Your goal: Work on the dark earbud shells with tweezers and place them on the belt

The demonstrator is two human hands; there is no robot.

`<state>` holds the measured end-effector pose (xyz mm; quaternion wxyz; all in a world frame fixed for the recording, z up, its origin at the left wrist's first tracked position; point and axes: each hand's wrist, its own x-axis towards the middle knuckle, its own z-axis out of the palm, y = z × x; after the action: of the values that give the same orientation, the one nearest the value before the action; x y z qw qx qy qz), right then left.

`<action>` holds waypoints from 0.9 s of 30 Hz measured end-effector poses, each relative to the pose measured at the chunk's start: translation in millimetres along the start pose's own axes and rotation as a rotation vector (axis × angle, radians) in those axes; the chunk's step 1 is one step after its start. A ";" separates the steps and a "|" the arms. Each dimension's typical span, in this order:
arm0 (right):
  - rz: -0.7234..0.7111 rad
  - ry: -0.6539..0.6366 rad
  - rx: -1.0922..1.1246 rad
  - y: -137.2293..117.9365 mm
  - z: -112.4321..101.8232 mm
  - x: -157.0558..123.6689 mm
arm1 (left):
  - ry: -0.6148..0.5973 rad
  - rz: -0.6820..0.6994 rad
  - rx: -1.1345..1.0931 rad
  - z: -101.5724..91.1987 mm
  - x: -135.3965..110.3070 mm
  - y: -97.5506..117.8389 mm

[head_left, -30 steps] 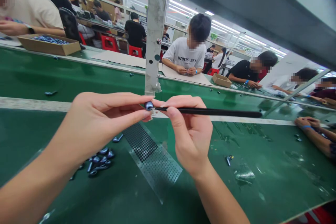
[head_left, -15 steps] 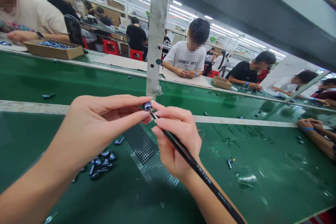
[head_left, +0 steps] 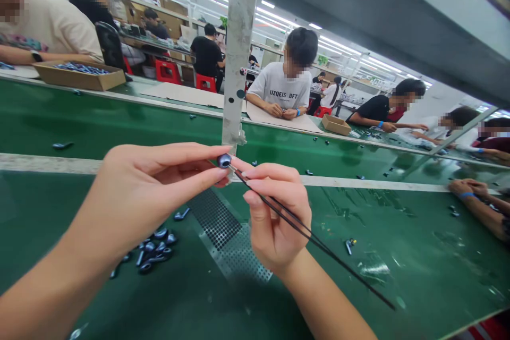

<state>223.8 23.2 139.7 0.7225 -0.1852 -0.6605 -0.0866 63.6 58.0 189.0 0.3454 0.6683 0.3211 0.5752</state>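
Between the thumb and fingertips of my left hand is a dark blue earbud, its round opening facing me. My right hand is closed around black tweezers, held slanting down to the right. The tips of the tweezers are at the edge of the earbud's opening; whether they touch it or grip a small part I cannot tell. Below my left wrist lies a pile of blue earbud pieces on the green work surface. A single piece rests just above that pile.
A perforated metal sheet lies under my hands. Beyond a pale rail runs a green belt with scattered earbud pieces. A white post stands straight ahead. Another earbud piece lies at right, and a co-worker's hands rest farther right.
My right hand has shifted slightly right and turned the tweezers, so both thin arms now show edge-on. Their tips have drawn back from inside the earbud's opening. Pieces on the belt have slid left.
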 end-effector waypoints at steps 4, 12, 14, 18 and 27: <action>-0.006 0.018 -0.009 0.1 0.7 -0.6 | 0.003 0.013 0.015 -1.2 -2.3 0.1; -0.029 -0.016 -0.037 -0.4 -1.2 0.5 | 0.058 0.048 0.036 -0.1 -9.8 -3.7; -0.030 -0.018 -0.032 -0.3 -1.6 0.9 | 0.059 0.058 0.043 0.7 -10.4 -4.7; -0.027 -0.006 -0.040 -0.8 -2.0 1.1 | 0.070 0.057 0.054 3.8 -11.6 -4.9; -0.021 -0.030 -0.121 -1.7 -3.3 0.7 | 0.109 0.148 0.127 8.2 -19.5 2.3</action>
<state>226.3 20.4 140.5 0.6991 -0.2226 -0.6666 -0.1313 69.2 39.8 179.5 0.2410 0.6785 0.3248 0.6132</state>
